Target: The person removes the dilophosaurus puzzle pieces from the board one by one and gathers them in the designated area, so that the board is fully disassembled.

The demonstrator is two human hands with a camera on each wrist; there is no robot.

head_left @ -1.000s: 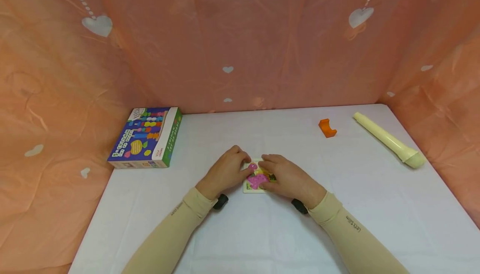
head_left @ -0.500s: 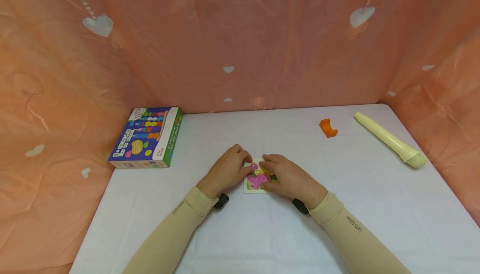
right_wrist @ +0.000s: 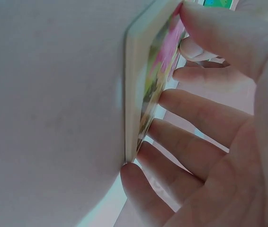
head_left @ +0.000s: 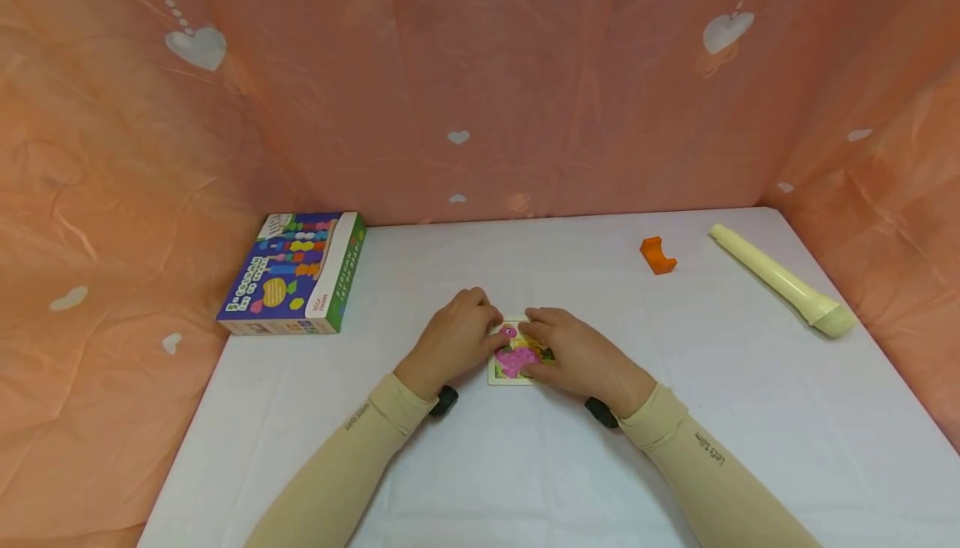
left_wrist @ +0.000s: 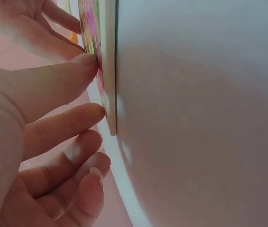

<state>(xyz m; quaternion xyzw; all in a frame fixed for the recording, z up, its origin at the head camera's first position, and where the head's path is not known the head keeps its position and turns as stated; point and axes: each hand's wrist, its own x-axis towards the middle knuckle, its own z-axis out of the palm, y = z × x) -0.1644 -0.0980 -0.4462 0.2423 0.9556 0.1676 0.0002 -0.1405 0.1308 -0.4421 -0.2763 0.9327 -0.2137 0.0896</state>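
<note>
A small square picture puzzle (head_left: 513, 362) lies flat on the white table, with a pink dinosaur on it and a pale raised border. My left hand (head_left: 453, 339) is at its left side. In the left wrist view the thumb presses on the picture and the index fingertip meets the border (left_wrist: 109, 71), while the other fingers bend loosely off it. From the right, my right hand (head_left: 581, 356) covers part of the picture. Its fingers (right_wrist: 186, 106) reach nearly straight across, fingertips on the puzzle's face and the little finger at the border's corner.
At the back left stands a purple and green toy box (head_left: 292, 273). An orange notched block (head_left: 657, 255) sits at the back right, near a long pale yellow tube (head_left: 776, 277). Orange cloth (head_left: 480, 81) with hearts hangs behind the table and at both sides.
</note>
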